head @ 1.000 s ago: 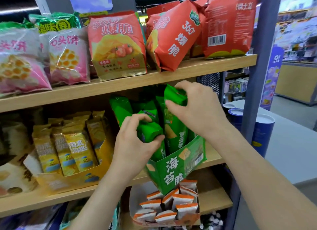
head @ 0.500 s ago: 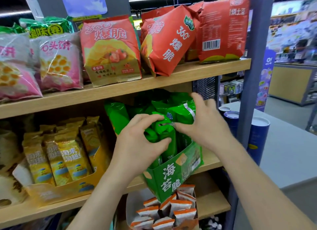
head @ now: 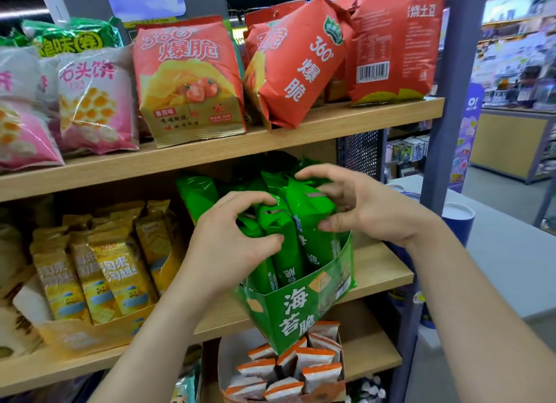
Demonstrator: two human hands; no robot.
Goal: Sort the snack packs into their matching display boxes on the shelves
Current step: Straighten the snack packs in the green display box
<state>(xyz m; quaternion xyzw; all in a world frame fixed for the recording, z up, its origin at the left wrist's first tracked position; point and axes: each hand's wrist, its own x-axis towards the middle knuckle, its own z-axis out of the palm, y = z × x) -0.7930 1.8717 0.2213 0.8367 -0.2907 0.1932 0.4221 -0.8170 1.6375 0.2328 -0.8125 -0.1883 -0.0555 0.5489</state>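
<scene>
At green display box (head: 301, 308): raised green packs (head: 288, 252) now seated; fingers (head: 240, 196) of left hand (head: 231, 246), right hand (head: 370, 210) curl round tops.

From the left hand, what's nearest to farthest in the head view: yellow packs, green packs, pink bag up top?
1. Green packs: gripped by the left hand.
2. Yellow packs: same shelf, to the left.
3. Pink bag: upper shelf, left.

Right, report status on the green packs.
Left grip pinching green packs; right grip curled over their tops. Packs upright in green box. Box juts over shelf edge.
</scene>
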